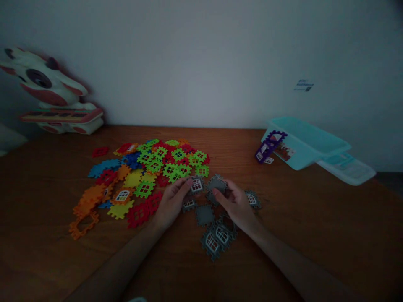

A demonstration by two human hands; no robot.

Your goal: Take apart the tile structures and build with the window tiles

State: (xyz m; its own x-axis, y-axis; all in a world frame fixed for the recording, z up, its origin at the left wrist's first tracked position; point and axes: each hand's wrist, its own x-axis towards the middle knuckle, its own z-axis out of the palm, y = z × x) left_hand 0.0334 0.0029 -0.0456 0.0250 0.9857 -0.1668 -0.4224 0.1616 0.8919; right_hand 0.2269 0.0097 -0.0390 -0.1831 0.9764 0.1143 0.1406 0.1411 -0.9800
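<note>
My left hand (175,198) pinches a grey interlocking tile with a white window (197,184) between thumb and fingers. Just right of it, my right hand (233,200) is closed on plain grey tiles (216,183), its thumb lying across their face. Whether the pieces in the two hands touch, I cannot tell. Below them on the table lie a plain grey tile (205,214) and overlapping grey window tiles (217,239). Another grey window tile (252,199) is right of my right hand, and one more (189,204) sits beside my left fingers.
A heap of green, red, yellow, orange and blue tiles (154,165) spreads left of my hands on the wooden table (302,235). Back right stand a turquoise bin (302,142) and a joined purple piece (267,147). A cow-shaped toy keyboard (63,115) stands back left by the wall.
</note>
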